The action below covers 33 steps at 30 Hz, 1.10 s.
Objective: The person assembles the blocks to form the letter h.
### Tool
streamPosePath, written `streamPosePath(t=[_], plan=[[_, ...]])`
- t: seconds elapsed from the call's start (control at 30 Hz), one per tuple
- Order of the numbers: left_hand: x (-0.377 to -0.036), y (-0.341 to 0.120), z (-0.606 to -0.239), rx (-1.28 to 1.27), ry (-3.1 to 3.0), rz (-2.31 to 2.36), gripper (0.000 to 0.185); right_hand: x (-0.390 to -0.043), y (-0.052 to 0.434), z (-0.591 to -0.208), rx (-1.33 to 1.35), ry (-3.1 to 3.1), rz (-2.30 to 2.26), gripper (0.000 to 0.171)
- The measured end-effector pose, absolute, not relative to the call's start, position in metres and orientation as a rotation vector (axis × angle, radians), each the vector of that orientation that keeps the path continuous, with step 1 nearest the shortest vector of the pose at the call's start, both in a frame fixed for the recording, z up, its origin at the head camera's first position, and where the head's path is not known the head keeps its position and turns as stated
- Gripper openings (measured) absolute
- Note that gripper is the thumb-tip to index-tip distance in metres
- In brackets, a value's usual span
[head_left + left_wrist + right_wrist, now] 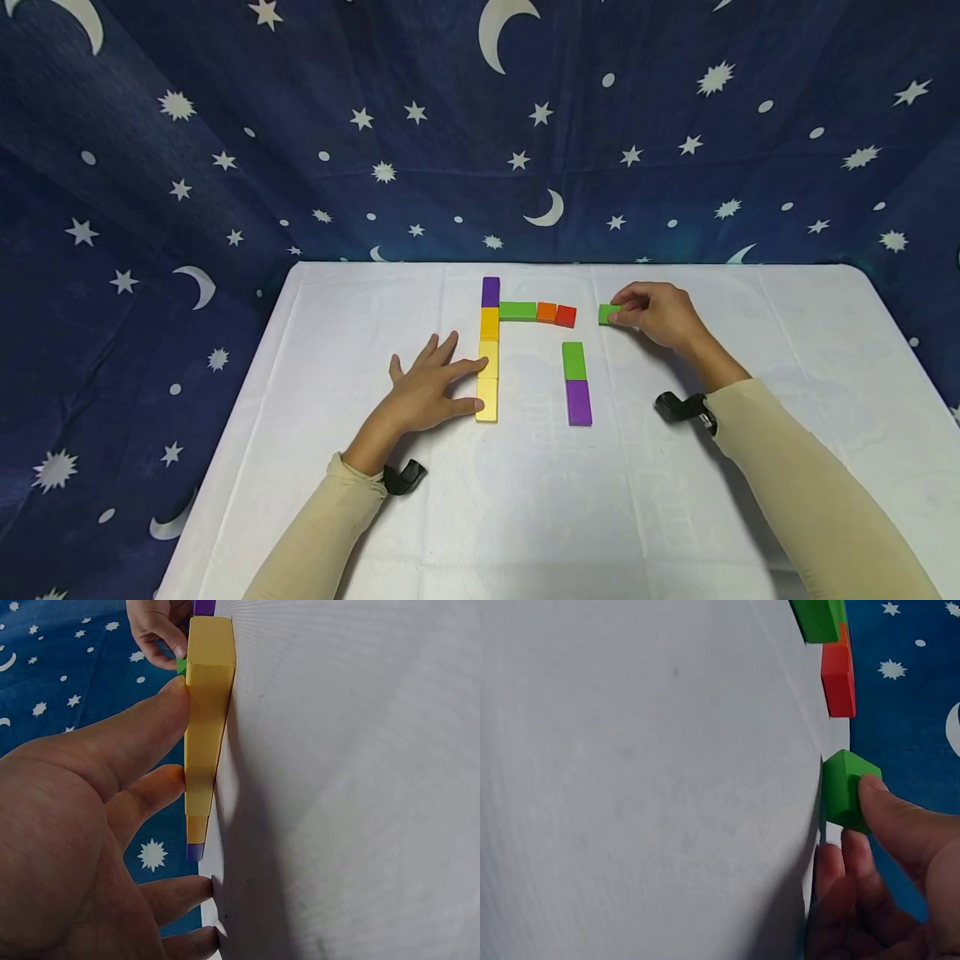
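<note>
My right hand [663, 315] pinches a small green block [606, 315] between thumb and fingers, just right of a red block [566, 317] and apart from it. My left hand [423, 392] lies spread, its thumb and index finger touching two pale yellow blocks [487, 402] at the near end of a column. Farther up that column come a yellow-orange block [490, 324] and a purple block [491, 292]. In the left wrist view the thumb and a finger touch the side of the pale yellow block [206, 712], the other fingers reaching the cloth.
From the column a row runs right: a long green block [518, 312], an orange block [547, 312], then the red one. Below the row, another green block [573, 361] meets a purple block [579, 403] end to end. White cloth [525, 517] covers the table; a starry curtain [450, 83] hangs behind.
</note>
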<state>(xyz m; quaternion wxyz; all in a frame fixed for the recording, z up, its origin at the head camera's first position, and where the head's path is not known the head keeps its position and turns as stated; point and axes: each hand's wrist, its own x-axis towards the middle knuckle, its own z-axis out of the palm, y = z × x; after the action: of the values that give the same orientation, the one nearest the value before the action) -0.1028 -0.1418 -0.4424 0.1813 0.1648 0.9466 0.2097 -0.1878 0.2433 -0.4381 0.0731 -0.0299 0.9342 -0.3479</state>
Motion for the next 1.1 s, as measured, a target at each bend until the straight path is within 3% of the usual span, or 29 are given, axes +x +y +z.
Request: streamPosePath(t=[0.73, 1.1], plan=[[-0.104, -0.142, -0.443, 0.462, 2.671, 0.596, 0.065, -0.177, 0.219, -0.437, 0.074, 2.348, -1.511, 0.038], [-0.104, -0.141, -0.442, 0.449, 2.667, 0.593, 0.065, -0.175, 0.204, -0.439, 0.074, 2.467, -1.385, 0.031]])
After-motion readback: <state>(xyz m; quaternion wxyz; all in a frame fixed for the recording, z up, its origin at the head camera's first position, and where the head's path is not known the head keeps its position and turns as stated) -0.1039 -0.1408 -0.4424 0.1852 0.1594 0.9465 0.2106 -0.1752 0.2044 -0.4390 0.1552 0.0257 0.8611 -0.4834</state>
